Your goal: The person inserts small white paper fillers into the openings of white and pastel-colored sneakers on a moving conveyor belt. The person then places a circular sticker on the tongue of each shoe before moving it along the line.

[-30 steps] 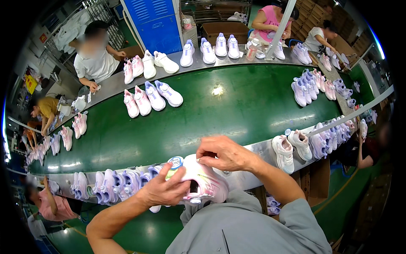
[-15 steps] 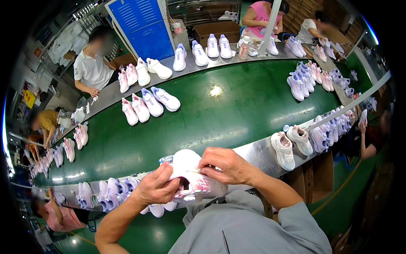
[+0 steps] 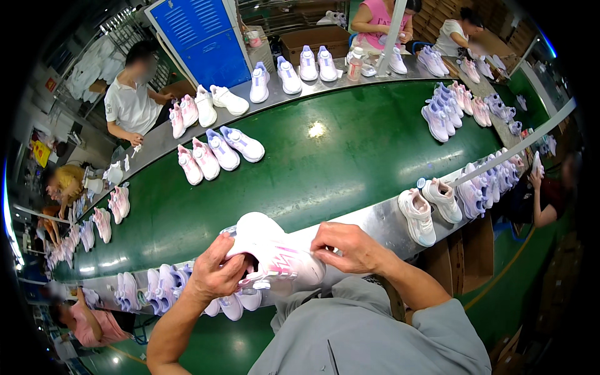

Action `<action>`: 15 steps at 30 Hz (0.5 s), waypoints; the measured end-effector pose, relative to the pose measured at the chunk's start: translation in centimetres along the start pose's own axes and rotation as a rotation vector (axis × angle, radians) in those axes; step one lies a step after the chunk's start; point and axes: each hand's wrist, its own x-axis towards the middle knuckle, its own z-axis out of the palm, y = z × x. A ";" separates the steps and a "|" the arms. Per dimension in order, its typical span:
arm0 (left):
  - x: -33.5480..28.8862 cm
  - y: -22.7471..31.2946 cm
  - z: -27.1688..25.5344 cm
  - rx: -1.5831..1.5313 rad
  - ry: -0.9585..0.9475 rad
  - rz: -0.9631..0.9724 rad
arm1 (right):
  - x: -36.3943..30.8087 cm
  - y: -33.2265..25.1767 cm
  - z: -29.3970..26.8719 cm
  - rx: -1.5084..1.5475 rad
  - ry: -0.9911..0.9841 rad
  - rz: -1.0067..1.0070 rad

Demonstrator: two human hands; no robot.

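Observation:
In front of my body, my left hand (image 3: 215, 269) grips a white and pink child's sneaker (image 3: 290, 262) by its collar, fingers curled into the dark opening. The shoe lies tilted with its toe to the right. A rounded white part (image 3: 257, 226) sticks up behind it; whether it belongs to a second shoe I cannot tell. My right hand (image 3: 351, 248) is closed in a pinch at the shoe's upper right edge. What those fingertips hold, if anything, is too small to make out. Beside the left fingers a small pale tag (image 3: 229, 230) shows.
A green conveyor belt (image 3: 300, 169) runs past me, carrying pink and lilac sneakers (image 3: 220, 150). On the near metal ledge (image 3: 375, 232) stand two white high-top sneakers (image 3: 417, 217) at right and lilac pairs (image 3: 164, 284) at left. Several people work around the belt; cardboard boxes (image 3: 478, 257) stand below.
My right hand has slid from the shoe's top toward its right edge. The left hand has shifted slightly left, and the white rounded part now tilts up further left.

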 end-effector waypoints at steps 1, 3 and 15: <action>0.2 0.0 0.1 0.008 -0.002 0.011 | 0.4 0.2 0.1 -0.019 0.019 -0.008; 0.6 0.0 0.1 0.005 -0.007 0.032 | 1.8 0.2 0.2 -0.001 0.030 -0.023; -0.5 -0.8 0.1 0.011 -0.078 -0.104 | -2.3 1.5 1.5 0.033 0.107 0.051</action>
